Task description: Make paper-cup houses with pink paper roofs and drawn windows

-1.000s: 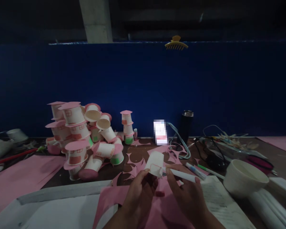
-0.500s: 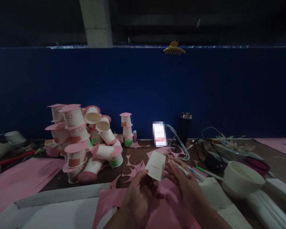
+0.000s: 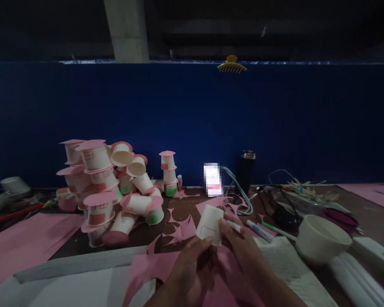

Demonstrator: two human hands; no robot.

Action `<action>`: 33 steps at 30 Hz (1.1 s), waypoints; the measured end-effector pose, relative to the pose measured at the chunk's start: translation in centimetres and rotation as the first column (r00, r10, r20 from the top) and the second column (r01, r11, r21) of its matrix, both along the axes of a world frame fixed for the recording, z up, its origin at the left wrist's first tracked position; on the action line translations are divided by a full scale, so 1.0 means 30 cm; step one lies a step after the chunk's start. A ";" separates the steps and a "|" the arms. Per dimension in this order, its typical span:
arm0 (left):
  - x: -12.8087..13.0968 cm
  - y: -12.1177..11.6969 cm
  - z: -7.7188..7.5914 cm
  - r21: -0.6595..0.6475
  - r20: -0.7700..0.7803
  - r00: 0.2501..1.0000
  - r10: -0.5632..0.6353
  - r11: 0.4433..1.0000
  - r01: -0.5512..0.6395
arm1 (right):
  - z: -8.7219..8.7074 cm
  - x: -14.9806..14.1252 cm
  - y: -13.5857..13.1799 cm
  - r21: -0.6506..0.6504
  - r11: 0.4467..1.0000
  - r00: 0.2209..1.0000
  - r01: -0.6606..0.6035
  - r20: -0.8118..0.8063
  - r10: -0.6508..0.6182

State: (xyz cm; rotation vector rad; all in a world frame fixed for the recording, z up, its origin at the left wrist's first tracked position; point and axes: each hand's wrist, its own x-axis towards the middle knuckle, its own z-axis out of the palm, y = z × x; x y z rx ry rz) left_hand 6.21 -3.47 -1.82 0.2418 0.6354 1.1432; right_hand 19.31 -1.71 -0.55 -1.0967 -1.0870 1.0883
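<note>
A white paper cup [image 3: 208,221] is tilted between my hands, with thin reddish lines drawn on its side. My left hand [image 3: 193,264] is closed around the cup's lower edge. Against the cup's right side rest the fingers of my right hand [image 3: 240,243], which also grips a white marker [image 3: 234,226] with a reddish end. The marker points away from the cup, to the right. Beneath both hands is pink paper [image 3: 225,273]. Another marker [image 3: 260,231], white and blue, lies just beyond my right hand.
Paper cups with pink discs [image 3: 97,181] are stacked and heaped at left; a smaller stack [image 3: 169,175] stands behind. Pink scraps [image 3: 182,230], a lit phone [image 3: 213,180], a black flask [image 3: 246,172], a cream bowl [image 3: 323,239] and a white box [image 3: 80,262] surround the hands.
My right hand has come in to touch the cup's side, and the marker in it has shifted left. More reddish outline shows on the cup, which has turned slightly.
</note>
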 end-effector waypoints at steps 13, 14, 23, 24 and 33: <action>-0.007 0.028 0.002 0.037 -0.055 0.991 0.124 0.992 -0.122 | 0.019 0.015 -0.081 0.548 0.836 0.799 -0.034 0.517 -0.307; -0.008 0.029 -0.002 0.045 -0.051 0.992 0.116 0.993 -0.113 | 0.015 0.013 -0.079 0.559 0.827 0.796 -0.051 0.523 -0.304; -0.006 0.032 0.000 0.047 -0.072 0.991 0.108 0.993 -0.105 | 0.026 0.002 -0.073 0.616 0.785 0.720 -0.063 0.573 -0.392; -0.006 0.029 0.001 0.058 -0.076 0.991 0.107 0.993 -0.103 | 0.025 0.002 -0.074 0.612 0.788 0.720 -0.060 0.574 -0.391; -0.010 0.019 0.006 0.096 -0.090 0.992 0.088 0.992 -0.079 | 0.020 0.002 -0.071 0.637 0.767 0.709 -0.085 0.579 -0.402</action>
